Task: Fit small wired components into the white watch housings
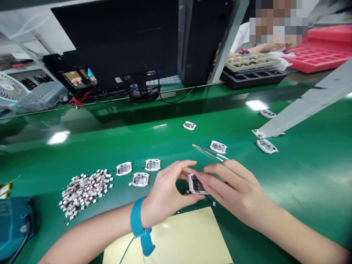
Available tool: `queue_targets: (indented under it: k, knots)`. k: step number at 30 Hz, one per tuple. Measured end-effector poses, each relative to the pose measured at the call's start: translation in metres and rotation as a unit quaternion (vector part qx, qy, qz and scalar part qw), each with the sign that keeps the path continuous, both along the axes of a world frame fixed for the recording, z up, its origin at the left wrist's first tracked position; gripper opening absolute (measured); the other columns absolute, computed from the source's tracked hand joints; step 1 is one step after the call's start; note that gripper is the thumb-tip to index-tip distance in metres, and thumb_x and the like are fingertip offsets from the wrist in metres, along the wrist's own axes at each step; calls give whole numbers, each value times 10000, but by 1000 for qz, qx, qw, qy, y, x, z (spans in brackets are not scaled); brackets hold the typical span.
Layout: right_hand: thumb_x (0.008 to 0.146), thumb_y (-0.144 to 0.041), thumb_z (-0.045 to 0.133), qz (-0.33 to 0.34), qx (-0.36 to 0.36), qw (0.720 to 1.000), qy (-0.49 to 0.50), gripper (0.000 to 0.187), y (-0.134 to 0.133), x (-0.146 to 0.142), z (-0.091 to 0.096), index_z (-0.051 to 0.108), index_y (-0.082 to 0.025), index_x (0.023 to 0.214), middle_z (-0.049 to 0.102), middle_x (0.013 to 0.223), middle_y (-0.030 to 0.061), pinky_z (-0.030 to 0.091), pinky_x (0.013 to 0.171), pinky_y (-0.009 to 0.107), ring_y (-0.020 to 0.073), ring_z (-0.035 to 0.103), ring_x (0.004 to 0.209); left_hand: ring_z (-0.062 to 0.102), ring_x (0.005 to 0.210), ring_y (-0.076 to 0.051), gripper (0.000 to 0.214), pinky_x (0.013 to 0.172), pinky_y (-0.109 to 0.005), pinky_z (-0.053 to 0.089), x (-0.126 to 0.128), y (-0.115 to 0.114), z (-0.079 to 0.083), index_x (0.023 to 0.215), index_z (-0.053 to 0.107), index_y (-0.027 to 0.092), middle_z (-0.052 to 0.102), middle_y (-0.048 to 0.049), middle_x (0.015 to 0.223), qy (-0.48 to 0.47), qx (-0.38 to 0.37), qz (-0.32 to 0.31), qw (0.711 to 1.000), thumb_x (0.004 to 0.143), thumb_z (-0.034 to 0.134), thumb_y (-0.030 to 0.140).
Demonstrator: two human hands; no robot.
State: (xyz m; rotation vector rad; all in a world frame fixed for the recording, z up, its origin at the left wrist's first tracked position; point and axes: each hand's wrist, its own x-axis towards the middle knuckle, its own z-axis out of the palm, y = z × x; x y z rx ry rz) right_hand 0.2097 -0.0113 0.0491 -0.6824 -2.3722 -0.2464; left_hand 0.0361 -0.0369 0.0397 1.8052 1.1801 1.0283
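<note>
Both of my hands meet over the green bench around one small white-framed circuit module (pixel 196 183). My left hand (pixel 168 190), with a blue wrist strap (pixel 136 222) on its wrist, curls its fingers and thumb round the module's left side. My right hand (pixel 233 187) pinches the module's right edge and also carries metal tweezers (pixel 207 151) that stick out to the upper left past its fingers. A pale yellow sheet (pixel 178 238) lies just below my hands.
A heap of several small silvery square pieces (pixel 84 189) lies left. More white modules (pixel 140 179) (pixel 218 147) (pixel 189 125) (pixel 266 146) dot the bench. A monitor (pixel 123 40) stands behind, a fan (pixel 9 90) far left, a blue device (pixel 12 223) bottom left. Another person sits by trays (pixel 253 62) at the back right.
</note>
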Motion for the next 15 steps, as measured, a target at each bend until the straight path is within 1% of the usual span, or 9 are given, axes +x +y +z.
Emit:
queue_targets:
  k: [2, 6, 8, 11, 12, 13, 15]
  knots:
    - [761, -89, 523, 2, 3, 1000, -26, 54, -1, -1, 5, 570, -114, 751, 543, 744, 55, 336, 539, 268, 117, 396, 627, 581, 823, -107, 592, 783, -230, 514, 0, 1, 0, 1106, 436, 242, 580, 11, 910, 3, -8, -3, 1000, 592, 729, 216]
    - [761, -36, 439, 25, 1, 995, -98, 193, 0, -7, 15, 550, -114, 623, 487, 624, 46, 300, 508, 263, 121, 359, 580, 581, 804, -127, 593, 743, -269, 527, 0, 2, 0, 1108, 435, 234, 592, 2, 912, 19, -12, -6, 1000, 590, 723, 211]
    - [752, -19, 408, 40, 26, 992, -117, 232, 1, -12, 17, 549, -109, 591, 471, 592, 50, 292, 494, 260, 125, 350, 564, 581, 807, -131, 587, 742, -274, 525, 1, 1, 0, 1105, 439, 224, 599, 0, 910, 21, -9, -6, 1000, 588, 716, 191]
    - [754, -8, 378, 65, 86, 984, -140, 253, 5, -18, 19, 579, -94, 625, 479, 590, 57, 319, 506, 269, 139, 388, 584, 585, 807, -132, 582, 749, -268, 520, 4, -1, 1, 1089, 457, 207, 601, -8, 930, 26, -8, -5, 1000, 569, 714, 164]
    - [763, -10, 365, 71, 92, 982, -146, 264, 6, -17, 20, 583, -92, 638, 485, 591, 57, 331, 510, 274, 143, 401, 589, 587, 801, -129, 578, 744, -259, 520, 4, 0, 0, 1083, 461, 203, 599, -12, 939, 26, -12, -9, 1000, 565, 716, 164]
    - [777, -16, 353, 78, 77, 983, -149, 274, 5, -15, 22, 586, -95, 657, 494, 600, 56, 344, 512, 274, 142, 413, 595, 589, 796, -123, 576, 737, -245, 521, 4, 1, -1, 1081, 460, 202, 596, -11, 941, 34, -14, -13, 999, 567, 718, 174]
    - [821, -63, 348, 86, -14, 989, -122, 264, -1, -3, 28, 586, -115, 718, 529, 659, 51, 389, 540, 263, 126, 443, 618, 588, 804, -114, 580, 748, -229, 515, 2, 8, -6, 1093, 441, 206, 587, -7, 948, 70, -10, -8, 997, 582, 716, 200]
